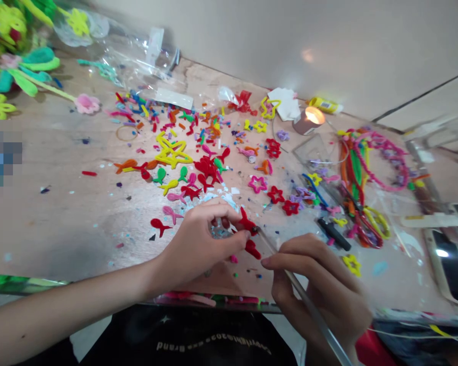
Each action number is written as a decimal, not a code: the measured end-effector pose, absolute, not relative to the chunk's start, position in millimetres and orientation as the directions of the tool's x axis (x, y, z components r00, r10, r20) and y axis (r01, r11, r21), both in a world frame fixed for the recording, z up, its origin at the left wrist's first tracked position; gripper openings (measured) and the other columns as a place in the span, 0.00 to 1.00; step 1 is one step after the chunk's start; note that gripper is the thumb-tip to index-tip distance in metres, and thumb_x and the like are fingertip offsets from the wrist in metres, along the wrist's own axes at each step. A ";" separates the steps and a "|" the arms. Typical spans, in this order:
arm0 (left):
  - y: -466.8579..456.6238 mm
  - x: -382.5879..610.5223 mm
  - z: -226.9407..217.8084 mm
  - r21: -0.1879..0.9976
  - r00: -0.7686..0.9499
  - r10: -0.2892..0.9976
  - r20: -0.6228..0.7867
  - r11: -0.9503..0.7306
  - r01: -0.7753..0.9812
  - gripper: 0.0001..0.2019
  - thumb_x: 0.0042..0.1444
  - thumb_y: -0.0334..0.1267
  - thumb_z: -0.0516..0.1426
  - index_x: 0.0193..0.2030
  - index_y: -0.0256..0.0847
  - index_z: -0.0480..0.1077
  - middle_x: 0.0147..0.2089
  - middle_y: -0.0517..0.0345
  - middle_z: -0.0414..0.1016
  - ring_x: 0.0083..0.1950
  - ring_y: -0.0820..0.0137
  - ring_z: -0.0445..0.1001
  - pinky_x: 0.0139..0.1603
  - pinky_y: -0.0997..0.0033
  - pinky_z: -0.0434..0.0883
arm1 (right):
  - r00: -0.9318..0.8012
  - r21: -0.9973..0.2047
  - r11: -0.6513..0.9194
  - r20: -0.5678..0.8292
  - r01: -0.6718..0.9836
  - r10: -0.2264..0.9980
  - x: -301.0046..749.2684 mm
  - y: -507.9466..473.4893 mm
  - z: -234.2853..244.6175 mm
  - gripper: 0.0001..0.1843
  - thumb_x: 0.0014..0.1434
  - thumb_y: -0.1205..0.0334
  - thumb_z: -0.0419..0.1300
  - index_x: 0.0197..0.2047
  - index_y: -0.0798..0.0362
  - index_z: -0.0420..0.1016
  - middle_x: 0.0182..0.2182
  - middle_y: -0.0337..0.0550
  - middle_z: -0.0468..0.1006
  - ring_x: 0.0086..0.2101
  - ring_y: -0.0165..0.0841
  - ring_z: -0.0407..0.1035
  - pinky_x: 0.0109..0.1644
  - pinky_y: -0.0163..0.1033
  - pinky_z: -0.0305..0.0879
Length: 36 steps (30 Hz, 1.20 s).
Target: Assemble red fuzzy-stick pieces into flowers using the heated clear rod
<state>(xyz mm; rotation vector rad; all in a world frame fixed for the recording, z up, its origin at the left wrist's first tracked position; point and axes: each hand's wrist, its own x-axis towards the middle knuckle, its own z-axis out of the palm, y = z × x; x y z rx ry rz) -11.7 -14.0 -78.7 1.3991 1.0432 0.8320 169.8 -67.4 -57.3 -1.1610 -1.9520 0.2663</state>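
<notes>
Dark printed shirt (191, 338): at the bottom edge of the view, below the near rim of the bench (53, 223), under both forearms.

Left hand (196, 244): closed in a tight pinch on a red pipe-cleaner piece (246, 222), forearm low across the bench rim, probably for steadiness during small, careful work.

Right hand (316, 284): curled around a long thin metal rod (307, 297), gripped much like a pencil, probably for fine control at the far end.

Held piece: raised just above the bench, between both hands, beside the rod's tip; contact between tip and piece too blurred to tell.

Loose red piece (252, 249): just below the rod's tip, close to the left hand's fingers.

Middle of the bench: red fish shapes (161, 226), pink fish shapes (171, 213), a pink star (257, 184) and red flowers (275, 194), all spread out, perhaps for easy picking, among paper scraps.

Right side: a black marker (334, 234), a yellow flower (351, 264), a phone (450, 264) and a bundle of colored pipe cleaners (366, 178), grouped apart from the small shapes.

Far side: a tangle of yellow stars (171, 151), a lit candle (309, 119), a clear plastic bag (125, 56) and large pipe-cleaner flowers (23, 66), near a pale wall (290, 40).
</notes>
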 end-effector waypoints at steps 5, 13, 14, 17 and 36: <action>-12.5 -11.6 -78.4 0.992 0.366 0.926 -0.091 0.055 0.110 0.04 0.54 0.31 0.61 0.29 0.39 0.72 0.33 0.62 0.73 0.36 0.73 0.70 0.39 0.72 0.64 | -0.340 -0.446 0.636 0.578 0.630 0.742 172.2 -62.7 -55.7 0.18 0.51 0.85 0.57 0.37 0.54 0.75 0.30 0.42 0.73 0.28 0.29 0.68 0.29 0.38 0.68; -11.4 -11.5 -77.8 0.990 0.405 0.903 -0.141 0.117 0.084 0.05 0.53 0.33 0.60 0.28 0.39 0.70 0.33 0.60 0.71 0.37 0.71 0.70 0.40 0.69 0.64 | -0.549 -0.276 0.727 0.504 0.629 0.666 190.0 -62.2 -51.9 0.15 0.52 0.82 0.60 0.41 0.57 0.76 0.32 0.44 0.76 0.31 0.31 0.70 0.32 0.38 0.70; -11.3 -11.6 -77.5 0.990 0.412 0.900 -0.139 0.117 0.079 0.05 0.53 0.33 0.60 0.28 0.39 0.70 0.33 0.60 0.71 0.38 0.70 0.70 0.41 0.69 0.64 | -0.568 -0.243 0.729 0.488 0.640 0.662 194.4 -60.3 -50.4 0.15 0.53 0.81 0.61 0.42 0.57 0.76 0.32 0.45 0.76 0.31 0.32 0.70 0.32 0.39 0.70; -10.8 -12.1 -76.8 0.992 0.417 0.900 -0.124 0.107 0.065 0.05 0.52 0.33 0.60 0.27 0.40 0.69 0.32 0.60 0.71 0.38 0.69 0.69 0.41 0.67 0.63 | -0.516 -0.093 0.651 0.530 0.753 0.673 210.8 -51.3 -46.7 0.14 0.52 0.79 0.63 0.41 0.56 0.77 0.34 0.47 0.76 0.33 0.35 0.71 0.36 0.41 0.70; -12.0 -8.1 -79.8 0.936 0.451 0.843 -0.294 0.349 -0.043 0.08 0.54 0.41 0.62 0.31 0.38 0.72 0.31 0.60 0.70 0.34 0.70 0.67 0.36 0.68 0.63 | 0.145 -0.907 0.230 0.296 0.353 0.944 175.3 -59.6 -82.2 0.11 0.67 0.60 0.55 0.37 0.50 0.77 0.35 0.42 0.81 0.31 0.32 0.74 0.37 0.40 0.73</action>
